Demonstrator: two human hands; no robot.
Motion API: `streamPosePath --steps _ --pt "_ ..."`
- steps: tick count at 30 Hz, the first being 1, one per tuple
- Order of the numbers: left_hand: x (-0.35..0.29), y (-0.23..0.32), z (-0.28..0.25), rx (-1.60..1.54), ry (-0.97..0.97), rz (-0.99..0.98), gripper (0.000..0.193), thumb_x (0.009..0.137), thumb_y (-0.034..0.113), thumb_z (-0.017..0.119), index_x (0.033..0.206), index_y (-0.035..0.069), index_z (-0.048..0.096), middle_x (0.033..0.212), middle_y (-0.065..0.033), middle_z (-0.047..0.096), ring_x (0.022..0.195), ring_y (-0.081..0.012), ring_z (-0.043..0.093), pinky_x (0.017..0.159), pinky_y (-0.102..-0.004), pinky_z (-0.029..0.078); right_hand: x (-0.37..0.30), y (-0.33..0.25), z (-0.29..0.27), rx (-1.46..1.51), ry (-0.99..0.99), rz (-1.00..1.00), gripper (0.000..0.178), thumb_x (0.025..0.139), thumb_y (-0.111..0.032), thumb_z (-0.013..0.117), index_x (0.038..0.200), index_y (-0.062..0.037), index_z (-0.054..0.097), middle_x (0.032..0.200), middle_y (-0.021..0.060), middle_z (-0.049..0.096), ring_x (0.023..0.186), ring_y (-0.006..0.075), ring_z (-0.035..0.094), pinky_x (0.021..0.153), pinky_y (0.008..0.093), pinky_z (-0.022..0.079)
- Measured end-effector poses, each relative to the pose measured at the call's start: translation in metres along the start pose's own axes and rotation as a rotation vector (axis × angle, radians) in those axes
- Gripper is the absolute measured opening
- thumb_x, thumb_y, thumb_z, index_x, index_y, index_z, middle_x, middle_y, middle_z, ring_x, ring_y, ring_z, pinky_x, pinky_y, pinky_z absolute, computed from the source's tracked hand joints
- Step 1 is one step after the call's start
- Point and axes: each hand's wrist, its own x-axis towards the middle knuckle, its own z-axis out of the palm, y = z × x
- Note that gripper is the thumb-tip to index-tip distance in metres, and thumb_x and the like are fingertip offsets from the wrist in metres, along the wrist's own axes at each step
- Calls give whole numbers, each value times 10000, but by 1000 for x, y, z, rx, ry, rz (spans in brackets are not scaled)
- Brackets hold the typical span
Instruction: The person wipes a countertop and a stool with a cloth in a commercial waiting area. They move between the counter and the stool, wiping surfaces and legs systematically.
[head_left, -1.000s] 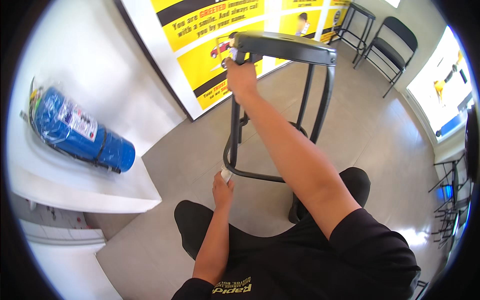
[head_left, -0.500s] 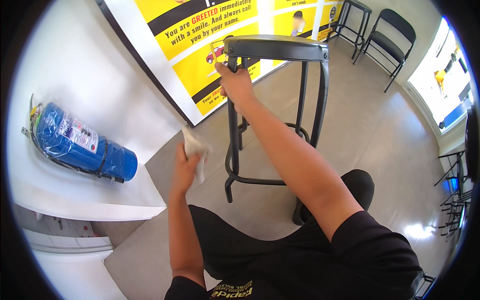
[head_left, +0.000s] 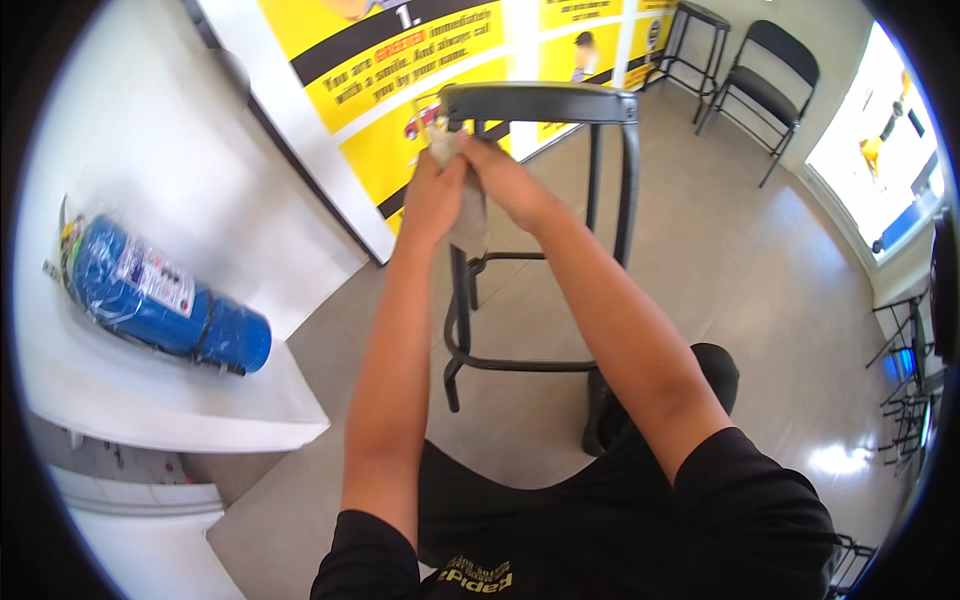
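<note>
A tall black metal stool (head_left: 540, 104) stands on the floor in front of my knees, its round-cornered seat uppermost. Both my hands meet at the top of its near left leg, just under the seat edge. My left hand (head_left: 434, 198) is closed on a pale, greyish cloth (head_left: 473, 218), which hangs down between the hands along the leg. Closed too, my right hand (head_left: 508, 182) has its thumb and fingers against the upper part of the cloth; its fingertips are partly hidden. A thin yellowish strip shows just above the hands, too blurred to name.
On the left, a blue cylinder wrapped in clear plastic (head_left: 175, 290) rests on a white ledge (head_left: 230, 425). Behind the stool stands a yellow wall panel (head_left: 370, 150). A black folding chair (head_left: 765, 90) and another stool (head_left: 700, 20) are at the far right.
My left hand has moved up and right with the cloth, to the stool's leg. My right hand has shifted from around the leg to meet it at the cloth.
</note>
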Motion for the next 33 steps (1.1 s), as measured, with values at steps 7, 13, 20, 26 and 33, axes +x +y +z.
streamPosePath --steps 7,13,20,26,33 --pt "1 -47 -20 -589 -59 -111 414 1009 233 587 1379 48 560 1275 -86 635 1126 -180 627 973 -322 492 19 10 20 -573 172 -102 506 947 -384 667 1173 68 665 1116 265 712 1021 437 685 915 475 533" --pt "-2 -38 -3 -749 -203 -117 463 1040 267 539 1455 70 482 1387 -81 585 1256 -206 575 1058 -347 451 -8 -18 7 -639 326 -112 327 922 -259 700 1069 28 646 1017 251 693 969 427 691 879 495 541" --pt "-7 -44 -4 -1098 -242 -223 637 1099 526 394 1502 34 440 1455 -103 565 1326 -249 550 1123 -390 423 -22 -11 6 -512 334 -158 221 933 -203 674 981 10 645 956 239 687 920 399 686 815 476 535" --pt "8 -74 -1 -920 -127 -120 406 1047 216 595 1374 -23 591 1264 -85 665 1167 -205 630 1031 -369 495 -26 37 -38 -6 729 -22 294 1009 -274 546 1127 -40 679 1016 181 697 883 316 692 827 445 545" --pt "0 -51 -15 -656 -93 -224 397 1039 297 590 1328 34 659 1180 -70 705 1054 -185 642 906 -350 508 -22 -11 32 502 397 13 265 1034 -282 548 1155 -55 609 1042 79 642 925 186 627 794 332 511"
